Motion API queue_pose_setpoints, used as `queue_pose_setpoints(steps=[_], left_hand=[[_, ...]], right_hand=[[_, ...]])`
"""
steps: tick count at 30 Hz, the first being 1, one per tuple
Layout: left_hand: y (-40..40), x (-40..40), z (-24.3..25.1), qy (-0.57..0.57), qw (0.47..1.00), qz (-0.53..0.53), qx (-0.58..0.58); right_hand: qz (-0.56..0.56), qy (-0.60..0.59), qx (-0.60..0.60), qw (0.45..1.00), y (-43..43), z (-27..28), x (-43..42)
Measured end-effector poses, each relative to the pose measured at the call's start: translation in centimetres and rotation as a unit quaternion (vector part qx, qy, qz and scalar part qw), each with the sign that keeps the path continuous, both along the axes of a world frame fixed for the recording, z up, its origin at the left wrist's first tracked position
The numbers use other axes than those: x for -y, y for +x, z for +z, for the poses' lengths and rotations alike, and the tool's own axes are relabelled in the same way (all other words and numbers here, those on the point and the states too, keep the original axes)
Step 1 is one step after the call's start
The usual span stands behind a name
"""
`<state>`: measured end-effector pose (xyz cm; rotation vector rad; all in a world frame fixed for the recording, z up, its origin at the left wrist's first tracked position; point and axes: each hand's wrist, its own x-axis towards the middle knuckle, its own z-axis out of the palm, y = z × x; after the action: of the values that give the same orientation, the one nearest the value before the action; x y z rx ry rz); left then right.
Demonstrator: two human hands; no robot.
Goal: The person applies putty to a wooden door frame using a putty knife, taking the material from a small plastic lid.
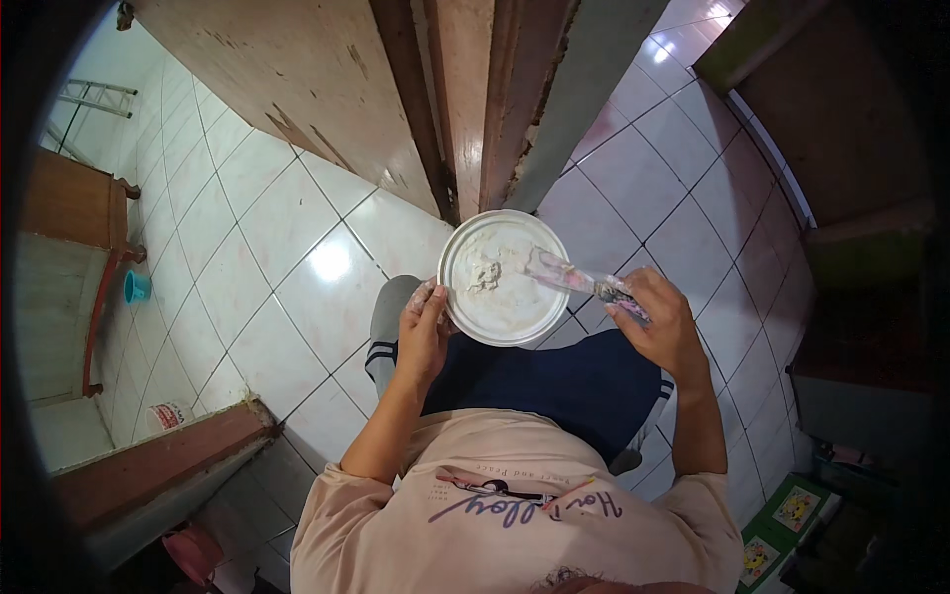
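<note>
My left hand [424,319] grips the left edge of a round white lid [512,319], thumb on top of the rim. A lump of whitish paste [486,276] lies left of the lid's middle, with thin smears around it. In my right hand [660,319] is a putty knife [568,276], its handle wrapped or patterned in pink and black. The blade is coated with pale paste, and its tip is over the lid's upper right part; whether it touches the lid I cannot tell. The lid is above my lap, over dark blue shorts [534,379].
Directly ahead stand a worn wooden door [297,82] and its frame [467,111]. Glossy white tiles [260,245] cover the floor. At left are a wooden cabinet [67,200], a teal cup [136,286], a white bucket [169,416] and a ladder [96,96]. A pink container [194,553] sits lower left.
</note>
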<state>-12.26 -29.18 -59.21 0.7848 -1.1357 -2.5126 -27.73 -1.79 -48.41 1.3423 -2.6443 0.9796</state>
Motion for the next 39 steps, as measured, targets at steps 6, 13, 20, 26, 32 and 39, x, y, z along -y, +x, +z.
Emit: queue_pose_setpoints(steps=[6,13,20,26,32,39], left_hand=[[-0.2,1.5,-0.9,-0.029,0.999,-0.028,-0.012],[-0.7,2.2,0.8,-0.058,0.996,-0.074,0.004],[-1.1,3.7,3.5,-0.143,0.962,-0.233,0.022],[-1.8,3.5,4.5,-0.141,0.944,-0.297,0.039],[-2.5,4.0,3.9,-0.137,0.936,-0.314,0.074],[-2.4,3.7,2.4,-0.055,0.962,-0.263,0.054]], right_hand=[[0.017,0.065,0.013,0.998,-1.1,0.4,-0.4],[0.04,0.099,-0.028,0.994,-3.3,0.9,0.6],[0.121,0.159,-0.08,0.977,-6.5,2.9,1.8],[0.201,0.199,-0.049,0.958,-8.3,3.8,3.7],[0.243,0.201,-0.081,0.946,-8.8,4.3,5.2],[0.218,0.171,-0.018,0.961,-9.5,2.6,3.2]])
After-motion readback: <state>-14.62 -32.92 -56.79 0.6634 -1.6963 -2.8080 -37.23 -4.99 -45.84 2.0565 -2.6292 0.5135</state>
